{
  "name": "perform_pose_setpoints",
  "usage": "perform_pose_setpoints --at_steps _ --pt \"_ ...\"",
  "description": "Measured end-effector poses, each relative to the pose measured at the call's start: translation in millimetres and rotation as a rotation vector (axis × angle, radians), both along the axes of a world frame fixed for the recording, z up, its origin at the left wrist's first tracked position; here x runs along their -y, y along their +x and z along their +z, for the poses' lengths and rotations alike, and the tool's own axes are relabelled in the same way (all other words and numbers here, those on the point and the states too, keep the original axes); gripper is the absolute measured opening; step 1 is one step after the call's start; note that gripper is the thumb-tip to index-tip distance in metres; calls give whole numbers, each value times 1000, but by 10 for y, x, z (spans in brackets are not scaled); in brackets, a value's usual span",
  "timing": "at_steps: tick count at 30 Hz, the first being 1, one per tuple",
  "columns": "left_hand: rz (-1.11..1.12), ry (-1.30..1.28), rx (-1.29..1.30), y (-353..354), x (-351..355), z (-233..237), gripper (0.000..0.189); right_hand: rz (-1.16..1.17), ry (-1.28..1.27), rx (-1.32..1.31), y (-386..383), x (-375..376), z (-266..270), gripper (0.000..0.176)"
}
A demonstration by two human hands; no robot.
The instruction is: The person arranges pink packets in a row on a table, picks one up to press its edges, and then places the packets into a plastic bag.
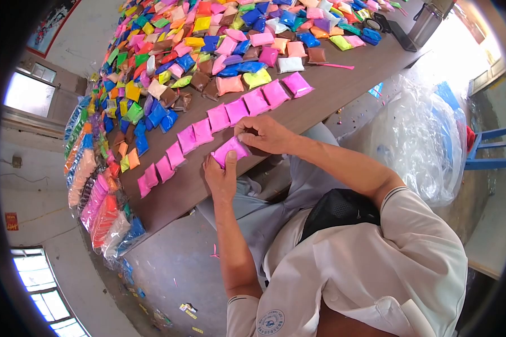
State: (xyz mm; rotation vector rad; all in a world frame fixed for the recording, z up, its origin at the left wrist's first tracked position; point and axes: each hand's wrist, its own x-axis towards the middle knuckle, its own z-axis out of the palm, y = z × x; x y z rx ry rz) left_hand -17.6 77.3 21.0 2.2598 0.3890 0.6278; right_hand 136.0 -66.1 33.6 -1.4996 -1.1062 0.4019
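Note:
A small, pillow-shaped pink packet (231, 150) is held just over the table's near edge. My left hand (221, 175) grips its lower left side, thumb across the front. At the packet's upper right, my right hand (265, 135) has its fingers curled in, thumb and forefinger pinched at the packet's edge; exactly what lies between those fingertips is hidden. Beyond both hands runs a slanting row of similar pink packets (219, 117) laid side by side on the brown table (180, 194).
A large heap of colourful packets (202, 45) covers the far side of the table. Bulging clear bags of packets (98, 210) hang at its left end. A phone-like dark slab (401, 36) and a bottle (427, 25) stand far right. Clear plastic bags (416, 140) and a blue stool (489, 151) are right.

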Motion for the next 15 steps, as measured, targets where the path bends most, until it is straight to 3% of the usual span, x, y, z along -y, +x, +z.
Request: perform_pose_setpoints --at_steps 6,15 --pt "3 -35 1 -7 -5 -11 48 50 92 -62 -1 -45 -31 21" --pt "-5 85 20 31 -9 -29 44 -27 -13 11 -44 -63 11 10"
